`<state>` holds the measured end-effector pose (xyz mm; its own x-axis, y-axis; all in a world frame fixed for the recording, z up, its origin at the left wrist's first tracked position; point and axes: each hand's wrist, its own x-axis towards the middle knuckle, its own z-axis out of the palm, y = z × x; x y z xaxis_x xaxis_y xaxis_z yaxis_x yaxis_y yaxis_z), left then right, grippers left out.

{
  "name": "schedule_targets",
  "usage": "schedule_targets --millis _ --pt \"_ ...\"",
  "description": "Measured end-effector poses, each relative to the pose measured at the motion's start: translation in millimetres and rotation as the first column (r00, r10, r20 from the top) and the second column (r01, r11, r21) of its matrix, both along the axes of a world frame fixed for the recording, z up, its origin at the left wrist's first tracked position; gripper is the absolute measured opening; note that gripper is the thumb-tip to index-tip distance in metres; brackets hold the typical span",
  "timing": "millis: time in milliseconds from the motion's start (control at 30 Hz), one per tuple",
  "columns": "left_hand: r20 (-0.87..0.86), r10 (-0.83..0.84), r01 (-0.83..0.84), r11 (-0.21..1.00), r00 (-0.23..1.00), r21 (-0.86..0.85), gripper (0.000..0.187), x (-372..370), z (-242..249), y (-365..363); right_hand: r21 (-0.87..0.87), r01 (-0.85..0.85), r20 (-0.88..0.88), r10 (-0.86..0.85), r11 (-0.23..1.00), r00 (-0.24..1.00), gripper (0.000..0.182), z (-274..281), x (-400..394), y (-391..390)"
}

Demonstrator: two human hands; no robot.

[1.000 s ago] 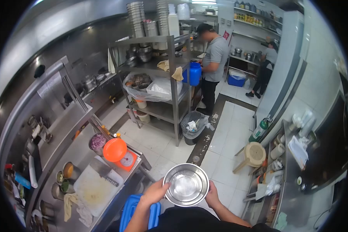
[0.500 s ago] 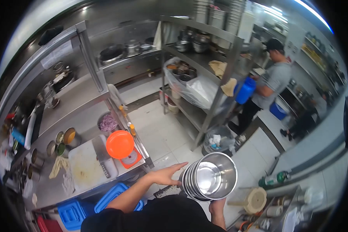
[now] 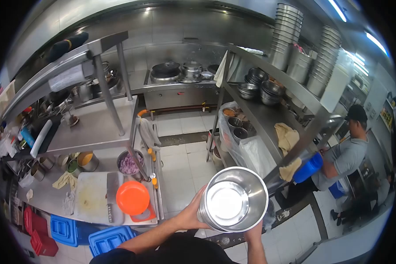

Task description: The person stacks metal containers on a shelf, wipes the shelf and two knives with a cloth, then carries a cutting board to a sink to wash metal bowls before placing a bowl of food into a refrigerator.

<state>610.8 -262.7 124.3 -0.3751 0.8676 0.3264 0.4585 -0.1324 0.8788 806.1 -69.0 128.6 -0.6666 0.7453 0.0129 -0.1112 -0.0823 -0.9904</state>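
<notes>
Holding pots point(image 3: 226, 204) | clamped by left hand point(image 3: 192, 217) at eight o'clock | right hand point(image 3: 253, 236) placed at five, finger closure could not be told | level two-handed support was needed

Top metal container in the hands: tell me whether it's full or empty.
Empty: the container, held between the left hand and right hand, shows its bare, shiny bottom inside.

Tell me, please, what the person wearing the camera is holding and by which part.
Apparently a stack of metal containers: left hand against its outer side, right hand beneath the near rim, fingers mostly hidden.
</notes>
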Motion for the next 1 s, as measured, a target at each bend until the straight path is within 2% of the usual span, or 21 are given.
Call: schedule_targets --millis 33,67,167,200,233,300,333,433,500,533,633,733,833,867,1000 --pt "0.041 0.012 -0.012 1.000 0.999 0.013 0.146 -12.1 -2.4 7.5 -0.034 0.011 -0.019 -0.012 0.999 1.000 0.036 -1.9 -14.8 7.6" --pt "0.040 0.044 -0.046 0.998 0.998 0.046 0.147 -28.3 -0.1 19.1 -0.155 0.036 -0.109 -0.053 0.987 0.993 0.038 -4.9 -36.0 18.2" --pt "0.009 0.116 -0.116 0.986 0.993 0.119 0.149 -74.9 21.6 42.3 0.274 0.082 -0.087 -0.060 0.958 0.994 0.041 -0.5 -88.3 52.6" --pt "-0.024 0.139 -0.134 0.982 0.990 0.132 0.150 -90.2 35.4 49.3 0.090 0.033 -0.041 -0.029 0.995 0.999 0.042 -3.7 -99.3 65.6" --pt "-0.055 0.166 -0.156 0.976 0.985 0.153 0.150 -105.5 44.9 59.6 0.221 0.040 -0.006 -0.040 0.975 0.999 0.042 -10.7 -111.3 79.4" --pt "0.040 0.118 -0.124 0.968 0.992 0.217 0.151 -135.5 54.7 84.3 0.467 0.022 0.067 -0.060 0.884 0.996 0.043 -21.4 -132.3 107.8" --pt "0.058 0.099 -0.109 0.971 0.993 0.214 0.151 -151.6 61.4 93.2 0.365 0.097 0.086 -0.137 0.926 0.987 0.050 33.7 -142.3 93.8" --pt "0.214 0.045 -0.084 0.981 0.976 0.176 0.144 -193.0 86.2 112.5 -0.061 0.062 -0.226 -0.074 0.996 0.971 0.070 93.3 -184.9 107.2" --pt "0.337 -0.017 -0.067 0.970 0.941 0.235 0.137 -218.8 118.2 128.1 0.314 -0.058 -0.266 0.147 0.947 0.953 0.093 111.5 -202.9 132.9" --pt "0.324 -0.025 -0.074 0.954 0.946 0.289 0.132 -235.9 123.9 137.2 0.459 -0.088 -0.277 0.237 0.884 0.931 0.103 123.0 -212.7 143.1" --pt "0.239 -0.130 0.011 0.898 0.962 0.441 0.115 -296.3 130.9 166.2 0.731 -0.096 -0.165 0.311 0.676 0.936 0.115 142.9 -247.0 181.7" --pt "0.256 -0.129 -0.014 0.871 0.958 0.491 0.105 -339.3 147.1 197.9 0.803 -0.103 -0.110 0.316 0.587 0.942 0.112 172.9 -273.4 199.0" --pt "0.269 -0.096 -0.059 0.854 0.958 0.516 0.096 -374.9 173.3 232.0 0.805 0.018 -0.260 0.325 0.594 0.909 0.109 170.5 -317.9 226.3" --pt "0.276 -0.082 -0.078 0.849 0.958 0.523 0.092 -384.7 179.3 242.6 0.785 0.002 -0.257 0.322 0.620 0.911 0.107 174.9 -329.1 234.8" --pt "0.313 -0.030 -0.170 0.790 0.949 0.589 0.080 -420.9 201.8 272.3 0.822 0.079 -0.295 0.303 0.565 0.906 0.107 199.7 -375.5 266.4"
